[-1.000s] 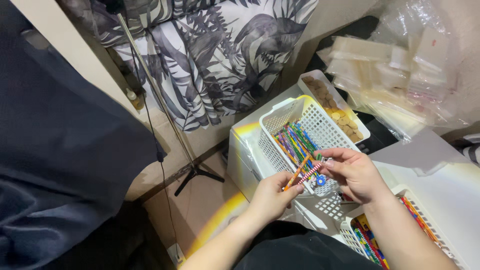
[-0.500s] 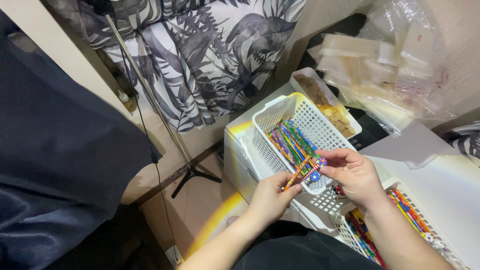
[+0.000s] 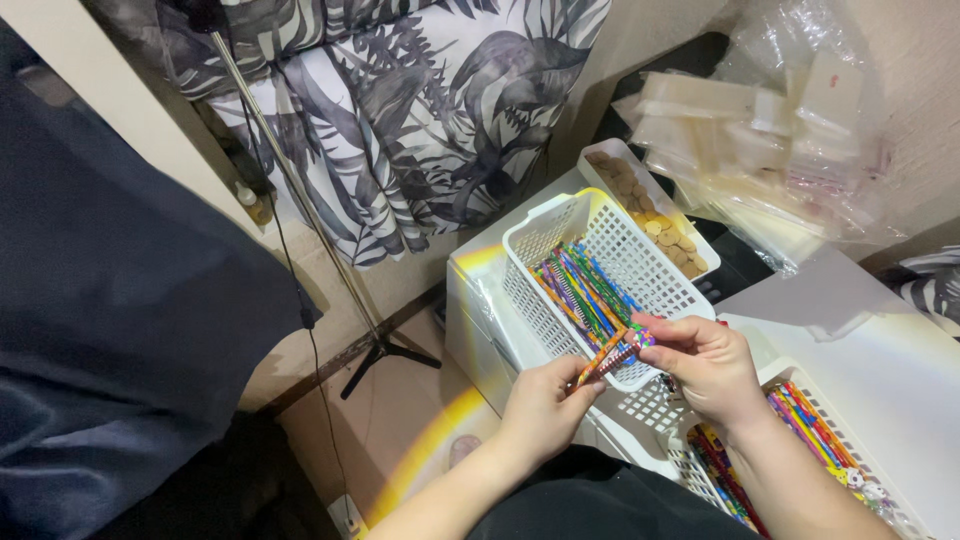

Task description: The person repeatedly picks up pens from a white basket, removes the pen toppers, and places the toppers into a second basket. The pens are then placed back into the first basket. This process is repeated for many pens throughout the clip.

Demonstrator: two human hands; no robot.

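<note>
Both hands are pinching a small bunch of pencils (image 3: 608,356) right now, holding it in the air just over the near rim of the far basket (image 3: 560,225). The left hand (image 3: 545,405) is closing thumb and fingers on the lower ends; the right hand (image 3: 708,365) is curling its fingertips around the upper ends, so both are clamped on the bunch.

The bunch is looking loose and slightly fanned, so a pencil could be slipping out, and from here it would likely be dropping past the rim to the floor (image 3: 400,410) rather than into the basket. The basket itself is sitting close to the edge of the white box (image 3: 470,300) beneath it, so a knock from a wrist could be tipping it.

More pencils are lying in that basket, and a second basket (image 3: 800,375) on the near right is carrying another lot. A tray of coins (image 3: 655,225) is sitting just beyond on the right, with clear bags (image 3: 760,120) piling up far right. A leaf-print curtain (image 3: 420,110) is hanging at the back, a stand (image 3: 300,210) is leaning before it, and dark cloth (image 3: 110,300) is filling the left.
</note>
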